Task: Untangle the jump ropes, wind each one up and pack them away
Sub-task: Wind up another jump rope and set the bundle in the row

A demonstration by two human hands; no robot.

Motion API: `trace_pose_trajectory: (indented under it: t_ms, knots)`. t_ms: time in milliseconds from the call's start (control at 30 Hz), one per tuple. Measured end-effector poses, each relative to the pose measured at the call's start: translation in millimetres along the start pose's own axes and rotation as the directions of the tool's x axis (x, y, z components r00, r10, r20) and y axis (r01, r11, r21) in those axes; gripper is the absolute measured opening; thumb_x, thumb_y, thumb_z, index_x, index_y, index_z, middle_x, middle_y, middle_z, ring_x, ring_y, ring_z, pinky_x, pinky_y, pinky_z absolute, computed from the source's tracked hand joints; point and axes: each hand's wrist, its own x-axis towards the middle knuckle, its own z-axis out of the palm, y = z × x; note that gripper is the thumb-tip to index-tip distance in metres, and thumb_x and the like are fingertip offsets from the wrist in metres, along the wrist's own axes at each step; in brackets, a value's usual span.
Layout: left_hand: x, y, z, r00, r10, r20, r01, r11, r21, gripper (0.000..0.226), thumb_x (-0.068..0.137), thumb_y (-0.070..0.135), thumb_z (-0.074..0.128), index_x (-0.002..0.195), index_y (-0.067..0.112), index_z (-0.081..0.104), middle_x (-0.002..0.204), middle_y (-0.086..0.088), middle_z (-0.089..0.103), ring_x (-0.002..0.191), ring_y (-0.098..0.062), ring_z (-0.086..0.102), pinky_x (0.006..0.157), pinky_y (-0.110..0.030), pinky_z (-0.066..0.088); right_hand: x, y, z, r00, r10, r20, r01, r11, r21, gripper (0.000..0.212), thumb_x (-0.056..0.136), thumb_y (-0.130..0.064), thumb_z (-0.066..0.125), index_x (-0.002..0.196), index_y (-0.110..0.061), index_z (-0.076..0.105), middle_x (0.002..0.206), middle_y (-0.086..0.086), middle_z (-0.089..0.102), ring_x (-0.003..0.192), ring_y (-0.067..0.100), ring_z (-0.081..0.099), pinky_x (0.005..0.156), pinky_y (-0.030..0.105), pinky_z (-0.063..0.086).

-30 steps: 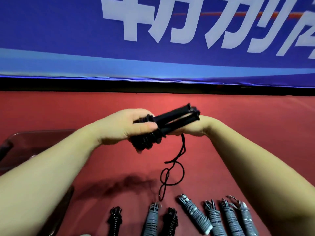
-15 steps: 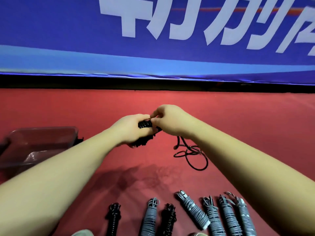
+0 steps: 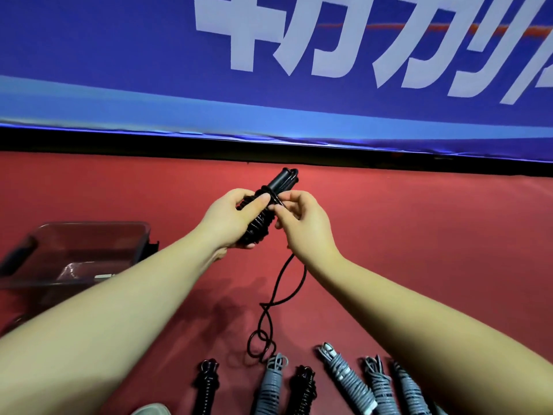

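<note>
My left hand [image 3: 230, 217] grips a black jump rope bundle [image 3: 269, 205], its two handles side by side and pointing up and away, cord coiled round their lower part. My right hand [image 3: 302, 223] pinches the black cord right beside the coils. The loose cord tail [image 3: 278, 298] hangs from under my right hand and loops down onto the red floor. Along the bottom edge lie several wound ropes: two black bundles [image 3: 208, 384] [image 3: 303, 390] and grey bundles [image 3: 270, 381] [image 3: 344, 375] [image 3: 380, 387].
A clear plastic bin [image 3: 89, 235] stands on the red floor [image 3: 419, 235] at the left, partly behind my left forearm. A blue banner with white characters [image 3: 269, 85] runs along the back. A pale shoe tip [image 3: 151, 410] shows at the bottom edge.
The handles have tilted up again after being hidden by my hands. My right hand came round to the near side of the bundle, and the loose tail now hangs longer toward the wound ropes.
</note>
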Motion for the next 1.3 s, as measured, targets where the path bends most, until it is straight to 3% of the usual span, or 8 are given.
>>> trace_pose_trajectory:
  t_ms: [100, 200, 333, 500, 633, 800, 1167, 1300]
  knots:
    - [-0.6, 3.5, 1.7, 0.994, 0.075, -0.08, -0.077, 0.997, -0.026, 0.013, 0.09, 0.033, 0.061, 0.096, 0.022, 0.058, 0.077, -0.011, 0.065, 0.049, -0.019, 0.063, 0.043, -0.026, 0.049, 0.7, -3.8, 4.0, 0.993, 0.116, 0.022, -0.118, 0.96, 0.253, 0.014, 0.092, -0.008, 0.056, 0.106, -0.006, 0.057, 0.077, 0.002, 0.06, 0.048, -0.002, 0.048, 0.052, 0.013, 0.038]
    - [1.5, 11.5, 4.0, 0.984, 0.145, -0.101, -0.155, 0.983, -0.095, 0.012, 0.093, 0.032, 0.058, 0.1, 0.024, 0.059, 0.076, -0.008, 0.065, 0.052, -0.021, 0.062, 0.045, -0.026, 0.049, 1.8, -9.8, 2.0, 0.998, 0.039, 0.039, -0.051, 0.92, 0.389, 0.009, 0.093, -0.006, 0.053, 0.101, -0.01, 0.057, 0.078, 0.0, 0.06, 0.049, 0.001, 0.047, 0.051, 0.015, 0.039]
    - [1.6, 13.7, 4.0, 0.996, 0.078, -0.05, -0.085, 0.983, -0.164, 0.029, 0.092, 0.041, 0.054, 0.113, 0.021, 0.056, 0.085, -0.009, 0.067, 0.061, -0.024, 0.065, 0.051, -0.028, 0.051, 4.8, -11.1, -7.5, 0.99, -0.132, 0.054, 0.12, 0.976, 0.182, 0.015, 0.091, -0.004, 0.055, 0.092, -0.018, 0.062, 0.065, -0.01, 0.058, 0.051, 0.004, 0.046, 0.054, 0.014, 0.039]
    - [-0.9, 5.8, 6.1, 0.999, 0.013, -0.037, -0.021, 0.979, -0.203, 0.021, 0.093, 0.042, 0.053, 0.101, 0.023, 0.053, 0.086, -0.01, 0.067, 0.059, -0.022, 0.065, 0.05, -0.027, 0.051, 15.1, -12.2, -18.8, 0.979, -0.064, 0.192, 0.029, 0.983, 0.179, 0.016, 0.09, -0.001, 0.055, 0.085, -0.015, 0.061, 0.052, -0.014, 0.056, 0.046, 0.006, 0.039, 0.048, 0.015, 0.033]
    - [-1.7, 6.1, 0.2, 0.998, 0.038, 0.055, -0.026, 0.979, -0.204, 0.029, 0.093, 0.04, 0.052, 0.121, 0.043, 0.047, 0.088, -0.007, 0.068, 0.062, -0.023, 0.065, 0.051, -0.027, 0.05, 18.9, -11.2, -24.0, 0.957, -0.068, 0.282, 0.023, 0.987, 0.159, 0.015, 0.092, -0.001, 0.053, 0.091, -0.015, 0.059, 0.061, -0.011, 0.057, 0.048, 0.006, 0.037, 0.049, 0.017, 0.032]
    - [-2.8, 6.1, -2.9, 0.993, 0.068, 0.093, -0.052, 0.984, -0.171, 0.023, 0.094, 0.039, 0.049, 0.111, 0.024, 0.052, 0.087, -0.009, 0.066, 0.061, -0.023, 0.065, 0.049, -0.026, 0.048, 18.7, -10.5, -32.8, 0.927, -0.163, 0.337, 0.152, 0.987, 0.059, 0.021, 0.092, -0.003, 0.053, 0.091, -0.023, 0.061, 0.061, -0.018, 0.061, 0.053, 0.005, 0.044, 0.056, 0.014, 0.037]
    - [-2.0, 16.1, 6.7, 0.998, 0.033, 0.055, -0.017, 0.962, -0.271, 0.02, 0.095, 0.044, 0.047, 0.097, 0.024, 0.051, 0.077, -0.005, 0.066, 0.054, -0.02, 0.063, 0.044, -0.023, 0.046, 21.6, -12.2, -34.5, 0.963, -0.182, 0.201, 0.198, 0.978, -0.067, 0.015, 0.088, -0.013, 0.062, 0.078, -0.023, 0.059, 0.063, -0.006, 0.056, 0.052, 0.004, 0.05, 0.057, 0.017, 0.04]
    - [-0.5, 12.6, -3.5, 0.983, 0.098, 0.155, -0.049, 0.955, -0.293, 0.019, 0.092, 0.039, 0.053, 0.097, 0.022, 0.049, 0.074, -0.007, 0.066, 0.053, -0.023, 0.063, 0.042, -0.023, 0.043, 24.5, -12.3, -51.4, 0.865, -0.03, 0.501, 0.174, 0.954, -0.243, 0.016, 0.095, -0.023, 0.052, 0.081, -0.018, 0.058, 0.062, -0.007, 0.058, 0.055, 0.006, 0.046, 0.059, 0.018, 0.04]
